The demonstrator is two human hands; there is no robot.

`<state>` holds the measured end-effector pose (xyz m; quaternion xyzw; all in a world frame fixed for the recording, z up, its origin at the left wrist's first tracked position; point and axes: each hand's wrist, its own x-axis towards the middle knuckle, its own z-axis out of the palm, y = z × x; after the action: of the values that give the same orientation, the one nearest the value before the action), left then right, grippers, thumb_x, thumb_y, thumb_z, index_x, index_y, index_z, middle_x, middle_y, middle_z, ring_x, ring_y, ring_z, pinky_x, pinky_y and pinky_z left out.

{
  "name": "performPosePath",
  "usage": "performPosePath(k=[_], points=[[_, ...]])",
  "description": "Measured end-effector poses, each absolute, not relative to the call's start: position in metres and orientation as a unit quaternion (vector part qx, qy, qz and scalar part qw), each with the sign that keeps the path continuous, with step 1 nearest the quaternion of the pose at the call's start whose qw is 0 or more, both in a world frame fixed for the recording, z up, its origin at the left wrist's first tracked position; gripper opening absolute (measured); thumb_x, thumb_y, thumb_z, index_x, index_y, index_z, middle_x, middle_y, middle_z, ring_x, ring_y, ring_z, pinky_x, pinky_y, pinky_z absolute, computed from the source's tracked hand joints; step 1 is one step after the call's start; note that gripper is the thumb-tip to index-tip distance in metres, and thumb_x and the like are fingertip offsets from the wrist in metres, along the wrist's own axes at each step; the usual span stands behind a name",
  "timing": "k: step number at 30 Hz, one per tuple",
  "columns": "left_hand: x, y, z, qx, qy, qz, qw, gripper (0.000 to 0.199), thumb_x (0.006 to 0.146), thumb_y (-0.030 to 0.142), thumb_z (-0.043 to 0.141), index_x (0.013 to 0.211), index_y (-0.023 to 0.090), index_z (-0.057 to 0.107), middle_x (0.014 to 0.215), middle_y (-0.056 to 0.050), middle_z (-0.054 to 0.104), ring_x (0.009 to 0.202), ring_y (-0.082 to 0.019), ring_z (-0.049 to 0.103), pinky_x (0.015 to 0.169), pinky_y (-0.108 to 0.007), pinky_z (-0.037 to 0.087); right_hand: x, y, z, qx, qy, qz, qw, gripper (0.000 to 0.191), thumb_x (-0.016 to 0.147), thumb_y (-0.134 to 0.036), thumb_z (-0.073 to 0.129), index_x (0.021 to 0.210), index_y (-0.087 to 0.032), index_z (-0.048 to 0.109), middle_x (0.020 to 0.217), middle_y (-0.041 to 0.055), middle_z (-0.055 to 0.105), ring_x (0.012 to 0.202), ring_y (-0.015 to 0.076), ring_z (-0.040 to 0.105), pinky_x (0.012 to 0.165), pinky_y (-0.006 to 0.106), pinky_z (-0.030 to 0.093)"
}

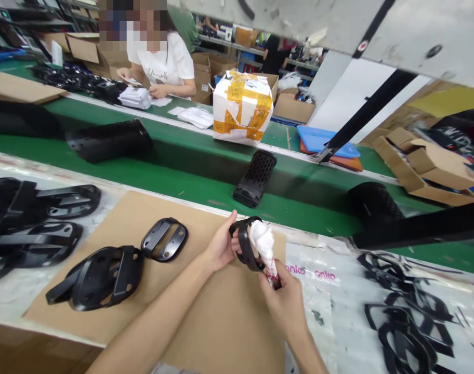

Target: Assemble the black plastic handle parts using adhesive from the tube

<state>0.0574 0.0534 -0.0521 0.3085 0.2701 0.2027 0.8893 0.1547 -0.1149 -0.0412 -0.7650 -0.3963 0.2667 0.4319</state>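
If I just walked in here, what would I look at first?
Probably the two hands in the middle: the left hand holds a black plastic ring while the right hand pushes a white cloth into it. Behind them, on the green belt, stands a white box patched with yellow tape.

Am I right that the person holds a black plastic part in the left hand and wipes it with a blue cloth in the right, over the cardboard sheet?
Not quite: the cloth is white, not blue, as the head view shows. The rest stands: the left hand holds the black plastic part, the right hand grips the cloth, both over the cardboard sheet.
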Motion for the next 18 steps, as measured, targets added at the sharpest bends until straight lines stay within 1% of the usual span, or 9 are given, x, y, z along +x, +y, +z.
performPosePath(k=[2, 4, 8, 10, 12, 14, 15, 16, 18], points=[[0.058, 0.053, -0.054, 0.314, 0.247, 0.195, 0.896, 0.063, 0.079, 0.080, 0.060, 0.062, 0.021, 0.045, 0.050, 0.005, 0.041, 0.046, -0.011, 0.041, 0.054, -0.027, 0.040, 0.160, -0.112, -0.041, -0.760, -0.354, 0.278, 0.469, 0.026, 0.090, -0.044, 0.066, 0.088, -0.019, 0.064, 0.065, -0.0034, 0.049, 0.056, 0.0124, 0.039, 0.053, 0.025, 0.032], [0.058, 0.054, -0.056, 0.387, 0.252, 0.227, 0.857, 0.061, 0.082, 0.078, 0.058, 0.069, 0.018, 0.055, 0.060, 0.001, 0.054, 0.059, -0.014, 0.053, 0.063, -0.028, 0.045, 0.164, -0.111, -0.042, -0.743, -0.295, 0.318, 0.510, 0.035, 0.087, -0.053, 0.072, 0.087, -0.020, 0.061, 0.058, -0.0068, 0.041, 0.050, 0.0104, 0.032, 0.047, 0.024, 0.028], [0.057, 0.052, -0.061, 0.551, 0.311, 0.265, 0.728, 0.061, 0.094, 0.071, 0.045, 0.075, 0.016, 0.062, 0.074, -0.004, 0.063, 0.073, -0.019, 0.059, 0.072, -0.031, 0.046, 0.167, -0.114, -0.046, -0.701, -0.220, 0.388, 0.557, 0.045, 0.083, -0.060, 0.077, 0.087, -0.021, 0.054, 0.052, -0.0122, 0.028, 0.042, 0.0068, 0.020, 0.039, 0.022, 0.020], [0.054, 0.049, -0.061, 0.615, 0.343, 0.305, 0.641, 0.053, 0.099, 0.062, 0.041, 0.087, 0.016, 0.064, 0.088, -0.007, 0.066, 0.083, -0.021, 0.060, 0.079, -0.033, 0.047, 0.166, -0.115, -0.048, -0.695, -0.217, 0.392, 0.562, 0.046, 0.082, -0.060, 0.078, 0.086, -0.022, 0.053, 0.051, -0.0126, 0.028, 0.041, 0.0061, 0.020, 0.038, 0.021, 0.019], [0.050, 0.045, -0.058, 0.690, 0.347, 0.381, 0.508, 0.038, 0.100, 0.050, 0.047, 0.105, 0.017, 0.065, 0.110, -0.012, 0.066, 0.103, -0.024, 0.060, 0.094, -0.038, 0.045, 0.165, -0.115, -0.049, -0.694, -0.218, 0.393, 0.563, 0.047, 0.083, -0.060, 0.078, 0.085, -0.022, 0.052, 0.051, -0.0126, 0.029, 0.040, 0.0059, 0.020, 0.038, 0.021, 0.019], [0.047, 0.039, -0.055, 0.768, 0.275, 0.412, 0.406, 0.031, 0.096, 0.043, 0.055, 0.113, 0.019, 0.065, 0.122, -0.014, 0.063, 0.117, -0.028, 0.056, 0.104, -0.042, 0.040, 0.164, -0.113, -0.050, -0.688, -0.211, 0.398, 0.569, 0.047, 0.083, -0.061, 0.078, 0.087, -0.022, 0.052, 0.049, -0.0131, 0.028, 0.040, 0.0058, 0.020, 0.037, 0.020, 0.019], [0.047, 0.036, -0.054, 0.802, 0.221, 0.398, 0.386, 0.027, 0.094, 0.041, 0.059, 0.109, 0.020, 0.066, 0.119, -0.014, 0.065, 0.116, -0.028, 0.056, 0.104, -0.043, 0.039, 0.165, -0.111, -0.050, -0.683, -0.205, 0.403, 0.574, 0.047, 0.083, -0.061, 0.078, 0.087, -0.022, 0.052, 0.049, -0.0133, 0.028, 0.039, 0.0056, 0.020, 0.037, 0.020, 0.019], [0.047, 0.033, -0.054, 0.830, 0.170, 0.369, 0.381, 0.021, 0.093, 0.040, 0.061, 0.099, 0.021, 0.068, 0.109, -0.012, 0.068, 0.109, -0.028, 0.059, 0.101, -0.042, 0.041, 0.165, -0.109, -0.049, -0.677, -0.199, 0.408, 0.580, 0.048, 0.083, -0.061, 0.078, 0.087, -0.022, 0.051, 0.048, -0.0135, 0.028, 0.039, 0.0053, 0.019, 0.037, 0.019, 0.019], [0.050, 0.029, -0.055, 0.851, 0.125, 0.314, 0.402, 0.023, 0.092, 0.040, 0.063, 0.078, 0.022, 0.064, 0.083, -0.007, 0.067, 0.087, -0.024, 0.060, 0.088, -0.038, 0.043, 0.167, -0.105, -0.046, -0.667, -0.184, 0.418, 0.589, 0.049, 0.081, -0.062, 0.079, 0.090, -0.022, 0.053, 0.048, -0.0141, 0.028, 0.038, 0.0048, 0.019, 0.036, 0.018, 0.018]])
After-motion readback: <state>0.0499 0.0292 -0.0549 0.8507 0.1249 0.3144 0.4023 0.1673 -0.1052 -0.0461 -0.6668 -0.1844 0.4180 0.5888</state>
